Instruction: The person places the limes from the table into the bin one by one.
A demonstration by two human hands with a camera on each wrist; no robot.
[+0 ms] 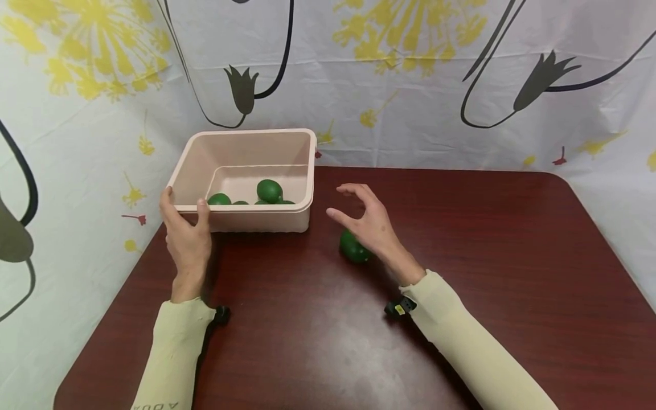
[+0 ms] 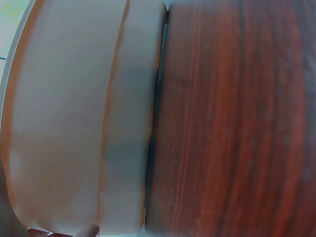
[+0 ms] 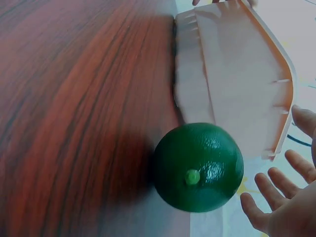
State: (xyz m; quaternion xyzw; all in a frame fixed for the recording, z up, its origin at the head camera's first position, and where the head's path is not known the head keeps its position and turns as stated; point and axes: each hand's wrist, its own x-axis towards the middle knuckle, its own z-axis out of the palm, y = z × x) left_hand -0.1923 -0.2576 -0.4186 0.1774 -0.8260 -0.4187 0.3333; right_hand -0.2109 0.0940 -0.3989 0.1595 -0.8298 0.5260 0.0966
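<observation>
A pale pink plastic bin (image 1: pixel 256 219) stands at the back left of the table, with several green limes (image 1: pixel 269 191) inside, partly hidden by its front wall. My left hand (image 1: pixel 188 242) grips the bin's near left corner, thumb at the front rim and fingers at the left side. One more lime (image 3: pixel 198 168), glossy with a light green stem stub, lies on the table right of the bin. Over it, my right hand (image 1: pixel 373 226) is spread with thumb and fingers apart, holding nothing and covering part of this lime in the head view.
The dark red-brown wooden table (image 1: pixel 492 273) has rounded corners. Behind it and along the left hangs a white cloth (image 1: pixel 410 114) printed with yellow and grey flowers, close to the bin's back. A black wrist device (image 1: pixel 401 306) sits at the right cuff.
</observation>
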